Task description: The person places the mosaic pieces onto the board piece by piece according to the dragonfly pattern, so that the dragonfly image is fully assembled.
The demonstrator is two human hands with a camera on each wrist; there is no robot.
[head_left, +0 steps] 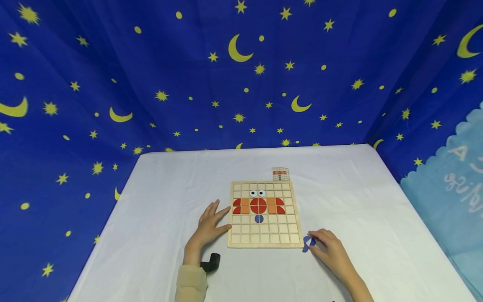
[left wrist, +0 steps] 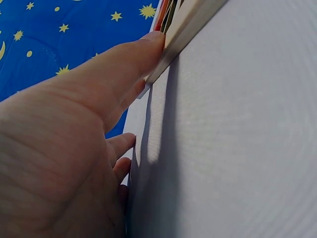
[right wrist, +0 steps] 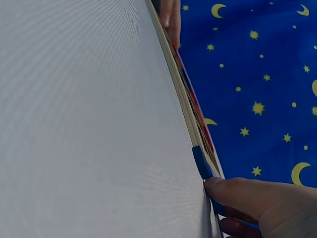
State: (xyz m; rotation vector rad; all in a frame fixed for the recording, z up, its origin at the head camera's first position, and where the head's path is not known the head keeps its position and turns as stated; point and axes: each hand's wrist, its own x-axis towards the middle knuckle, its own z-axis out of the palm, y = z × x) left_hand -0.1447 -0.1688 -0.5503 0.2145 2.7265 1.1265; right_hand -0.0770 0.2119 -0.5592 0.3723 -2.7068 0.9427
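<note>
A wooden grid board (head_left: 264,246) lies on the table with red, orange and blue pieces and two eye pieces set in its squares. My left hand (head_left: 209,224) rests at the board's left edge, fingers spread and thumb touching the frame, as the left wrist view also shows. Beside the board's lower right corner, my right hand (head_left: 330,250) pinches a blue piece (right wrist: 217,206) between thumb and fingers. Another blue piece (right wrist: 201,161) sits right by the thumb, against the board's edge. The right fingers partly hide these pieces.
A small pattern card (head_left: 280,173) lies just beyond the board's top edge, printed with a similar figure. A black device (head_left: 212,263) is at the left wrist. White cloth (head_left: 181,184) covers the table, and a blue star-patterned curtain (head_left: 211,92) hangs around it.
</note>
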